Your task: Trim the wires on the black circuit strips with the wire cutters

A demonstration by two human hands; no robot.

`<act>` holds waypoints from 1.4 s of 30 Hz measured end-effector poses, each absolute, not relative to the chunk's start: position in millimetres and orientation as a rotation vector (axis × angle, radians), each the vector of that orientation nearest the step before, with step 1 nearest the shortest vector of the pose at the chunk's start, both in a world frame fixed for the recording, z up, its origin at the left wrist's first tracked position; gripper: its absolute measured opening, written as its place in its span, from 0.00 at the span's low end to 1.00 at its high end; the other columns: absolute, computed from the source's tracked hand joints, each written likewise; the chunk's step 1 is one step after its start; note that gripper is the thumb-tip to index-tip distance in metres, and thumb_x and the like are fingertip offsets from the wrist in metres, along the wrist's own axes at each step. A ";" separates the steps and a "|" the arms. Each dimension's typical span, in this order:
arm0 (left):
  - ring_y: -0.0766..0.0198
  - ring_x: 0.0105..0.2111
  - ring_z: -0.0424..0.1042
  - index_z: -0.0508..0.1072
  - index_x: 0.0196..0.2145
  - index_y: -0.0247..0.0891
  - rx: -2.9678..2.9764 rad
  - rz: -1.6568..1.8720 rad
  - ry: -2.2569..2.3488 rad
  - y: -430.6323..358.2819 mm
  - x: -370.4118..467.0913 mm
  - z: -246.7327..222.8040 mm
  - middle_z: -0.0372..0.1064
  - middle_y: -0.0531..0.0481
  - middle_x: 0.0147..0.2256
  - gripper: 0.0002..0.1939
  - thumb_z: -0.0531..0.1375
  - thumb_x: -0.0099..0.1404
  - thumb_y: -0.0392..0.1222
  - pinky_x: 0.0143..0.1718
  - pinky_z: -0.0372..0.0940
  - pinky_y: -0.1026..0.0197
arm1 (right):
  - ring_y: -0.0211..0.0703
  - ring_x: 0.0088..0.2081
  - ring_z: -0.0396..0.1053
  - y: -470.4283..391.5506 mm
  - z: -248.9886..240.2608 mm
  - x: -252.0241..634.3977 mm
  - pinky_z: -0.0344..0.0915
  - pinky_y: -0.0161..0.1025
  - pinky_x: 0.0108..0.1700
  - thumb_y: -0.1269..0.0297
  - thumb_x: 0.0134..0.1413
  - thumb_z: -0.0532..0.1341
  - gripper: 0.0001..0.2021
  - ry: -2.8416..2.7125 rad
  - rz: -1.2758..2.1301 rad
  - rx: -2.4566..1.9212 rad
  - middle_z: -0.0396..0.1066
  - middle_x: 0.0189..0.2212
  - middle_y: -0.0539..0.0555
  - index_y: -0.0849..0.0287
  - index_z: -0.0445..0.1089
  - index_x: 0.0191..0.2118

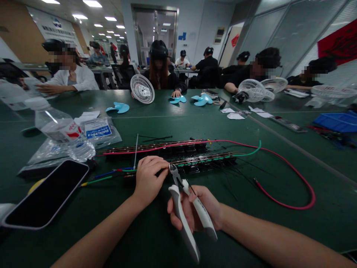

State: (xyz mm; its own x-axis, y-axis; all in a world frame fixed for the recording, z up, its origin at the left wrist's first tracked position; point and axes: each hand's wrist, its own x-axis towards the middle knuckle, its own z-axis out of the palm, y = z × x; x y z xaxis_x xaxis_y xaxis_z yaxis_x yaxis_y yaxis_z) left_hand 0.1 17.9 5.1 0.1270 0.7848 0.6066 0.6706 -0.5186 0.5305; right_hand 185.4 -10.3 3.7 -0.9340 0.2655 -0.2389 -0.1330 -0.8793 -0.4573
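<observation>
My R grip (pixel 192 208) was curled snug round splayed cutters (pixel 180 212) at the near strip (pixel 206 160), mid-counter (pixel 228 130), where my L grip (pixel 150 178) rested, pinch hidden, couldn't tell; green wire (pixel 249 153) looked laid, white tie (pixel 136 152) on left uncut, approx. upright.

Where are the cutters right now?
Head view, lower centre: the cutters are in the right hand, just to the right of the left hand.

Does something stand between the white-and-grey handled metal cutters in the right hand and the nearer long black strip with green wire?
Nothing visible stands between the cutters and the strip; the metal head is at its near edge. The left hand is just beside that head, to its left.
</observation>
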 end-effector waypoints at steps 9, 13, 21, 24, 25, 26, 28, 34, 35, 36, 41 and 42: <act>0.57 0.44 0.69 0.77 0.33 0.45 2.246 1.302 1.489 17.5 0.8 7.9 0.78 0.56 0.35 0.05 0.61 0.62 0.37 0.50 0.56 0.48 | 0.45 0.27 0.64 -12.3 0.4 187.1 0.57 0.38 0.30 0.59 0.40 0.51 0.20 -0.633 2.803 -0.441 0.70 0.26 0.61 0.68 0.67 0.37; 0.57 0.44 0.69 0.77 0.33 0.45 2.244 1.300 1.483 17.6 0.9 7.8 0.78 0.56 0.36 0.05 0.61 0.62 0.37 0.50 0.56 0.47 | 0.44 0.27 0.66 -12.5 1.0 186.0 0.57 0.37 0.29 0.59 0.38 0.51 0.23 -0.649 2.800 -0.467 0.71 0.28 0.63 0.71 0.67 0.39; 0.56 0.44 0.70 0.77 0.34 0.45 2.268 1.280 1.470 18.1 -1.3 5.8 0.78 0.54 0.36 0.06 0.60 0.63 0.38 0.50 0.56 0.46 | 0.42 0.25 0.66 -10.5 1.8 184.4 0.57 0.36 0.28 0.58 0.38 0.50 0.31 -0.719 2.787 -0.452 0.73 0.34 0.69 0.77 0.64 0.47; 0.56 0.44 0.70 0.77 0.34 0.45 2.272 1.281 1.476 18.4 -1.8 5.4 0.78 0.54 0.36 0.06 0.60 0.63 0.38 0.50 0.56 0.46 | 0.42 0.25 0.67 -9.4 1.5 185.6 0.57 0.36 0.27 0.58 0.38 0.50 0.31 -0.693 2.819 -0.445 0.73 0.36 0.69 0.76 0.65 0.48; 0.56 0.44 0.70 0.77 0.33 0.45 2.273 1.283 1.476 18.4 -1.8 5.4 0.78 0.54 0.36 0.06 0.60 0.63 0.38 0.50 0.57 0.46 | 0.42 0.25 0.67 -9.1 1.6 185.9 0.56 0.35 0.27 0.58 0.39 0.50 0.31 -0.679 2.828 -0.441 0.73 0.36 0.68 0.75 0.65 0.47; 0.56 0.44 0.70 0.77 0.33 0.45 2.274 1.284 1.475 18.3 -1.7 5.5 0.78 0.55 0.36 0.06 0.60 0.63 0.38 0.50 0.57 0.46 | 0.42 0.25 0.67 -8.8 1.7 186.3 0.56 0.35 0.26 0.58 0.39 0.50 0.30 -0.669 2.834 -0.432 0.73 0.35 0.67 0.75 0.65 0.47; 0.56 0.44 0.70 0.77 0.33 0.45 2.276 1.286 1.471 18.2 -1.5 5.8 0.78 0.55 0.36 0.06 0.59 0.63 0.37 0.50 0.56 0.47 | 0.42 0.25 0.66 -8.5 1.9 186.9 0.56 0.34 0.26 0.58 0.39 0.50 0.29 -0.657 2.839 -0.413 0.73 0.33 0.65 0.74 0.66 0.45; 0.57 0.44 0.70 0.76 0.33 0.45 2.269 1.294 1.465 17.8 -1.3 6.2 0.78 0.56 0.36 0.05 0.60 0.63 0.37 0.50 0.56 0.47 | 0.41 0.25 0.66 -8.7 0.3 188.8 0.58 0.34 0.26 0.59 0.37 0.51 0.23 -0.569 2.883 -0.430 0.72 0.28 0.62 0.70 0.67 0.39; 0.57 0.44 0.70 0.76 0.33 0.45 2.270 1.293 1.463 17.9 -1.3 6.2 0.78 0.56 0.36 0.06 0.60 0.63 0.37 0.50 0.56 0.47 | 0.42 0.24 0.66 -8.8 -0.1 189.0 0.58 0.34 0.26 0.59 0.37 0.51 0.23 -0.560 2.888 -0.428 0.72 0.28 0.61 0.69 0.67 0.39; 0.57 0.44 0.70 0.76 0.33 0.45 2.271 1.293 1.460 18.1 -1.3 6.1 0.78 0.56 0.36 0.06 0.60 0.63 0.37 0.50 0.56 0.47 | 0.42 0.24 0.66 -8.9 -0.3 189.0 0.58 0.35 0.26 0.59 0.37 0.51 0.23 -0.561 2.889 -0.424 0.72 0.27 0.61 0.69 0.67 0.39; 0.55 0.44 0.70 0.77 0.32 0.45 2.264 1.317 1.464 18.2 -1.0 5.6 0.78 0.54 0.34 0.05 0.60 0.62 0.38 0.50 0.56 0.46 | 0.43 0.25 0.68 -9.1 1.5 187.3 0.60 0.35 0.26 0.59 0.38 0.50 0.28 -0.642 2.859 -0.426 0.73 0.33 0.67 0.74 0.66 0.44; 0.55 0.43 0.70 0.77 0.31 0.44 2.263 1.324 1.467 18.0 -0.8 5.5 0.78 0.54 0.34 0.05 0.60 0.62 0.38 0.50 0.56 0.46 | 0.43 0.25 0.68 -9.1 2.1 186.8 0.60 0.35 0.26 0.59 0.38 0.50 0.29 -0.654 2.852 -0.433 0.73 0.34 0.68 0.75 0.65 0.45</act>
